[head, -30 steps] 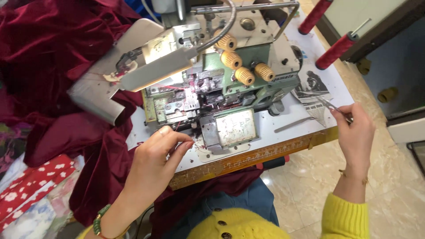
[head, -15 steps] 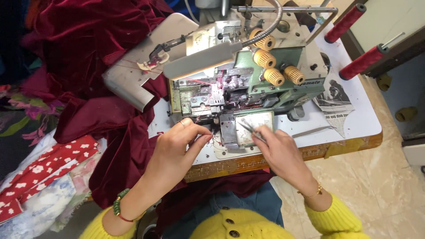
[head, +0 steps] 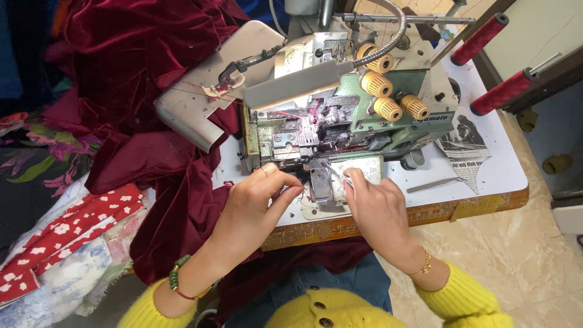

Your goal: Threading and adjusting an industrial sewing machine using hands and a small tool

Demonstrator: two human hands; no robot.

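Observation:
A green and grey overlock sewing machine (head: 364,115) stands on a white table (head: 486,176), its front cover swung open. My right hand (head: 376,203) is shut on thin metal tweezers (head: 336,172), whose tips point into the open looper area. My left hand (head: 261,197) rests at the machine's front left, with fingers pinched together near the mechanism; a thread between them cannot be made out. Dark red velvet fabric (head: 139,91) lies heaped to the left of the machine.
Two dark red thread cones (head: 501,92) stand at the table's right back. A second metal tool (head: 432,185) and a newspaper scrap (head: 464,152) lie right of the machine. Red flowered cloth (head: 54,234) is piled at the lower left. The floor is tiled.
My right hand came from the table's right edge with the tweezers to the machine's front. My left hand shifted slightly closer to the mechanism. The camera moved nearer.

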